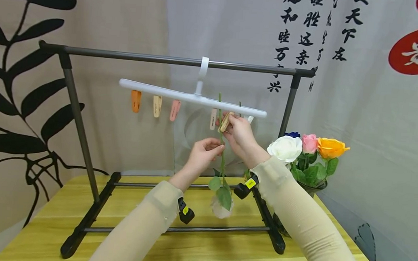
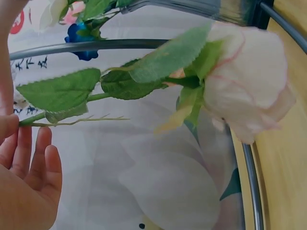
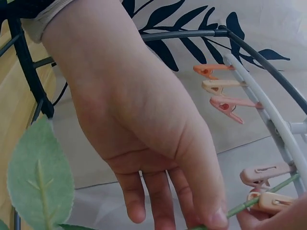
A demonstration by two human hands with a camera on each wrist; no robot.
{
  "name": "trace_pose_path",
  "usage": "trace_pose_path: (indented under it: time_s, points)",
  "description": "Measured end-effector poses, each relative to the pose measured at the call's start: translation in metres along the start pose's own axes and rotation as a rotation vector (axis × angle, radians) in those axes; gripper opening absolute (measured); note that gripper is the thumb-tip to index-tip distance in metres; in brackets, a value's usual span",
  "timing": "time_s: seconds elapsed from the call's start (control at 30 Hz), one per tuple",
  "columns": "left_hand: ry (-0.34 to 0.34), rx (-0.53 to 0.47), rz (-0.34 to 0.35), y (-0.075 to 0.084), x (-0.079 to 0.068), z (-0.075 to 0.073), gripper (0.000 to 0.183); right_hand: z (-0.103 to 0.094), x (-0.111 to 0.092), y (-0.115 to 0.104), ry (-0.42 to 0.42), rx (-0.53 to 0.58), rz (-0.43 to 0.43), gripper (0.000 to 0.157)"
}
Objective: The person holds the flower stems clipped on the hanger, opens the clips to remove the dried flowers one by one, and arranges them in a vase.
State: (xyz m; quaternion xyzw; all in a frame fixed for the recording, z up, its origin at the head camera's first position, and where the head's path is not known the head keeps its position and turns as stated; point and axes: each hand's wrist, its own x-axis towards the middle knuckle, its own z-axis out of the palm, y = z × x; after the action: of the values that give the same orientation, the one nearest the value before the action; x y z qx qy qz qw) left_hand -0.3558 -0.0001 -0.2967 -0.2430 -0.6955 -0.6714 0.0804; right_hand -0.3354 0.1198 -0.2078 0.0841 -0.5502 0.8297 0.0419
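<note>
A pale pink-white rose [image 1: 222,207] hangs head down on its green stem [image 1: 223,160]. My left hand [image 1: 204,153] pinches the stem between thumb and fingers; the right wrist view shows this grip as well. Higher up, my right hand [image 1: 243,137] holds a beige clothespin [image 1: 225,122] beside the stem's upper part. Whether its jaws have closed on the stem I cannot tell. Just above is the white hanger [image 1: 161,90], tilted down to the right, and the stem's end reaches past its bar. A pale pink clothespin [image 1: 213,119] hangs left of the stem.
Orange [image 1: 136,101], cream [image 1: 157,106] and pink [image 1: 175,110] clothespins hang on the hanger's left half. A dark metal rack [image 1: 127,56] stands on the wooden table [image 1: 145,211]. On the right, a glass vase [image 1: 312,187] holds white, pink, orange and blue flowers.
</note>
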Motion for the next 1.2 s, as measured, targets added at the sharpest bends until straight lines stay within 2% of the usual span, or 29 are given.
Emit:
trace_pose_path:
  time_s: [0.3, 0.5, 0.77, 0.93, 1.2]
  points:
    - [-0.030, 0.034, -0.009, 0.000, -0.008, -0.002, 0.017, -0.003, 0.002, 0.000, -0.006, 0.086, 0.042, 0.042]
    - [-0.082, 0.065, -0.059, -0.010, -0.023, 0.000, 0.016, -0.008, 0.005, -0.004, -0.017, 0.094, 0.038, 0.042]
    - [-0.113, 0.020, -0.111, -0.022, -0.044, 0.000, 0.013, -0.007, 0.006, -0.004, -0.028, 0.087, 0.030, 0.041]
    - [-0.113, -0.013, -0.092, -0.018, -0.046, -0.003, 0.017, -0.009, 0.004, -0.002, -0.046, 0.053, 0.054, 0.042]
    - [-0.110, 0.028, -0.065, -0.005, -0.044, -0.013, 0.017, -0.019, -0.001, 0.003, -0.080, -0.030, 0.091, 0.046]
